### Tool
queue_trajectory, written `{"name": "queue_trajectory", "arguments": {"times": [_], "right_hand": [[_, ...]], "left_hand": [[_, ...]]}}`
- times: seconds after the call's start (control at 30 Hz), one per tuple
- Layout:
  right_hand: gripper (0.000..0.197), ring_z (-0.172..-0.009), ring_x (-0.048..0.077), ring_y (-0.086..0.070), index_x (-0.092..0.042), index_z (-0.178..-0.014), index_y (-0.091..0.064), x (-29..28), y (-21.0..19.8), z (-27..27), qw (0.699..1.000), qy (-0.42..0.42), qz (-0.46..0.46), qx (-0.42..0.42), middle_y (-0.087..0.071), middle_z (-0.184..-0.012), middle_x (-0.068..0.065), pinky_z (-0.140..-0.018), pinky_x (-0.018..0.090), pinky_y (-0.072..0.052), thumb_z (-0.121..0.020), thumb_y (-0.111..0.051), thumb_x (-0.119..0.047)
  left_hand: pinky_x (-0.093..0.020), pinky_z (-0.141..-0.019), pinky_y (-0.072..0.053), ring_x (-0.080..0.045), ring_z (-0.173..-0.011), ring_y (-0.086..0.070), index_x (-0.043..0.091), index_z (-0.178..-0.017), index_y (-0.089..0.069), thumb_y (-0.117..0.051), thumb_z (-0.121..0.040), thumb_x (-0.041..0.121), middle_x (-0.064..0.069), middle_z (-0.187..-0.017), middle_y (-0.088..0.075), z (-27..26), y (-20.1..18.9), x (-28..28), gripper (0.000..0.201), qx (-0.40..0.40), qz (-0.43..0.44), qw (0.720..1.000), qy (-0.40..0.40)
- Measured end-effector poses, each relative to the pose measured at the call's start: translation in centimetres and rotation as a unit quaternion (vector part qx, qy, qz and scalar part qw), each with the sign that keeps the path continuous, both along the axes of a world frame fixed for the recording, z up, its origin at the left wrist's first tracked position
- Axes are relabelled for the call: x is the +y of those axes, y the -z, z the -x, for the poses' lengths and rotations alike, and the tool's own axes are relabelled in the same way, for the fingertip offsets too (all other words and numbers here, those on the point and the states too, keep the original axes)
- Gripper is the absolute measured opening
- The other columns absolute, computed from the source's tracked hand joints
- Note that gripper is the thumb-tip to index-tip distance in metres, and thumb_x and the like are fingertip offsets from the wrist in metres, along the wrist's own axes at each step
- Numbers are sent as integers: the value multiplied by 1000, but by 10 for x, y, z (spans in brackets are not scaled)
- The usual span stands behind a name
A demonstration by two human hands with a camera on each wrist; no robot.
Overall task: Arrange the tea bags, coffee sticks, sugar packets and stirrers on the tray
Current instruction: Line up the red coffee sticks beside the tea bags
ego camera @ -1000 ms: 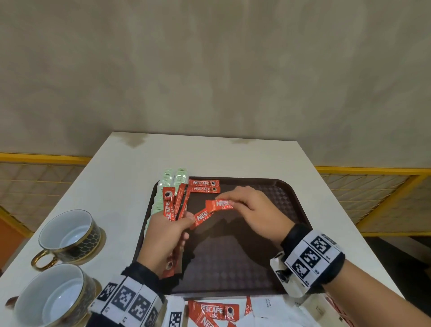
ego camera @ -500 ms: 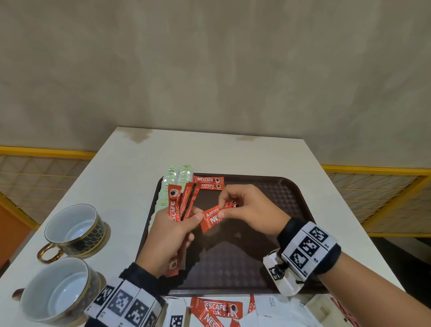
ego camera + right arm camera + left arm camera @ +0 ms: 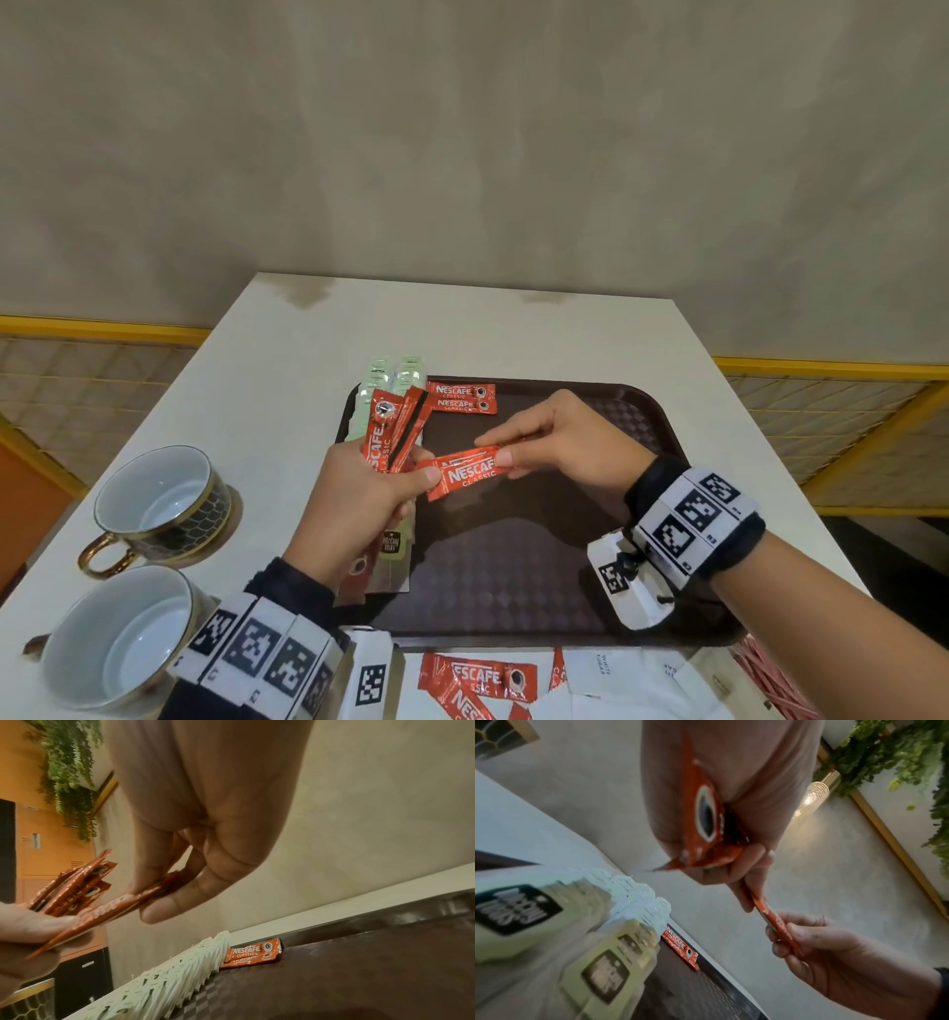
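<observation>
- While the left hand (image 3: 359,493) keeps its fist round a fan of red coffee sticks (image 3: 395,429), the single coffee stick (image 3: 464,473) has swung from tilted to nearly level, at centre frame above the tray (image 3: 662,411).
- The right hand (image 3: 570,442) pinches that stick's right end between thumb and fingertips; the left thumb still presses its left end, so the hand-over looks unfinished.
- My guess is it goes next to the two sticks (image 3: 462,397) already lying at the tray's upper left, beside the row of pale green tea bags (image 3: 382,383).
- More coffee sticks and white sugar packets (image 3: 601,668) are cut off at the bottom edge.
- Pink stirrers (image 3: 765,678), lower right, are barely visible.
- How many sticks the left fist holds is hard to count.
</observation>
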State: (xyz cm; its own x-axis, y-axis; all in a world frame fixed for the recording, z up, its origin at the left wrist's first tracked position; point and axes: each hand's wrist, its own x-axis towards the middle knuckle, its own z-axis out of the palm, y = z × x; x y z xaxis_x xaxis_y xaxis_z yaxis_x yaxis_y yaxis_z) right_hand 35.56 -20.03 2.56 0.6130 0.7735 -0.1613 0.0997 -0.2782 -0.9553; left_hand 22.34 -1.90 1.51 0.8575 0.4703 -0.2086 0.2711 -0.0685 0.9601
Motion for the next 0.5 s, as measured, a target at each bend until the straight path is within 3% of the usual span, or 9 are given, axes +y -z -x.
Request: {"name": "queue_trajectory", "arguments": {"times": [0.13, 0.23, 0.3, 0.4, 0.5], "right_hand": [[22, -80, 15, -71, -6, -104, -74, 15, 14, -25, 995, 96, 20, -3, -73, -99, 13, -72, 22, -59, -84, -70, 2], [24, -73, 13, -67, -4, -106, -74, 29, 35, -47, 976, 197, 77, -58, -72, -99, 15, -69, 20, -57, -83, -71, 2], [23, -69, 9, -62, -7, -104, -75, 40, 47, -55, 963, 223, 119, -96, -71, -93, 9, -67, 17, -52, -82, -73, -1], [25, -84, 11, -62, -7, -105, -75, 57, 58, -64, 954, 225, 153, -122, -71, -98, 6, -77, 17, -46, -80, -76, -2], [25, -91, 13, -63, -8, -104, -75, 69, 65, -74, 950, 206, 180, -148, -72, -106, 8, -88, 23, -49, -80, -76, -3]], "left_hand": [[-18, -46, -44, -7, -41, -51, 13, -85, -72, -76, -79, 12, 5, -49, -61, -5, 2, 13, 7, -17, -9, 999, -42], [-23, -53, -46, -6, -44, -53, 15, -86, -73, -79, -76, 14, 7, -51, -63, -3, 6, 26, 12, -31, -12, 995, -90], [-25, -56, -47, -6, -45, -54, 17, -86, -73, -79, -76, 16, 8, -51, -63, 0, 8, 29, 12, -28, -10, 995, -94], [-27, -57, -48, -9, -47, -55, 18, -87, -73, -78, -77, 17, 4, -55, -66, 4, 14, 30, 12, -21, -12, 995, -96], [-28, -56, -50, -11, -47, -54, 18, -85, -74, -79, -76, 17, -2, -61, -69, 4, 17, 32, 10, -17, -16, 994, -104]]}}
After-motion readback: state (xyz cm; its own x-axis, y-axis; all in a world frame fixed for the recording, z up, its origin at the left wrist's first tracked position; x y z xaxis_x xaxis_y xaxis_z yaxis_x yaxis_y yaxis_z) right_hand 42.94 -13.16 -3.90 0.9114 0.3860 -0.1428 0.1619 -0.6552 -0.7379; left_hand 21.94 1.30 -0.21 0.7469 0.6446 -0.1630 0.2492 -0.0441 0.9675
